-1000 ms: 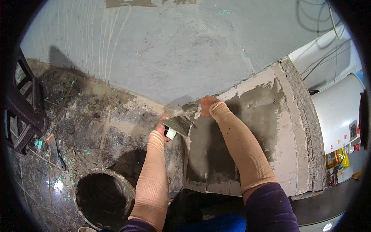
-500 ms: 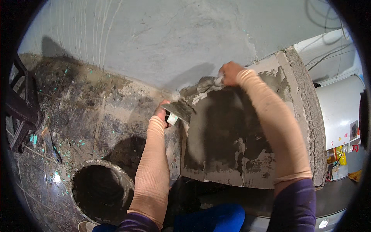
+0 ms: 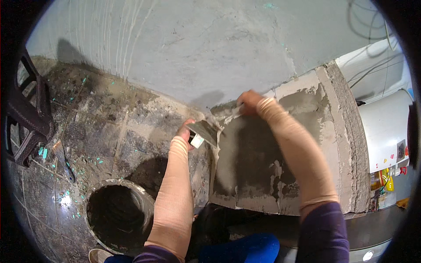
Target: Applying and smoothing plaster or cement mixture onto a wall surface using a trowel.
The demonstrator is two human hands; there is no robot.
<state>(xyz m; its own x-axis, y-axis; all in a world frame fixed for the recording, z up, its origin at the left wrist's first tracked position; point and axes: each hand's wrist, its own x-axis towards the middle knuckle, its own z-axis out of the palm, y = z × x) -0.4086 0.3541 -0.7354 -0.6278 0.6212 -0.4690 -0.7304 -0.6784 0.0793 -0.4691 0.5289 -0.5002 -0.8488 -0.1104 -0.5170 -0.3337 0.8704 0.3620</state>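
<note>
My left hand (image 3: 184, 133) is closed around a plastering trowel (image 3: 205, 131), its flat grey blade tilted beside the left edge of a pale block surface (image 3: 298, 81) and its white handle beneath. Wet grey mortar (image 3: 256, 147) coats much of that surface in an uneven patch. Up at the far edge, where the block meets the wall (image 3: 184, 52), my right hand (image 3: 251, 102) grips a tool low over the mortar. Motion blur and the fingers hide most of this tool, so its kind is unclear.
A round bucket (image 3: 141, 202) of grey mortar stands on the dirty floor at lower left. A scraper (image 3: 62, 157) lies among turquoise flakes, near a dark plastic chair (image 3: 37, 116). To the right are a white cylindrical container (image 3: 387, 131) and colourful packages (image 3: 386, 180).
My right hand has moved left and slightly nearer along the block's far edge, towards the trowel. My left hand stays beside the block's left edge. The whole view has shifted slightly.
</note>
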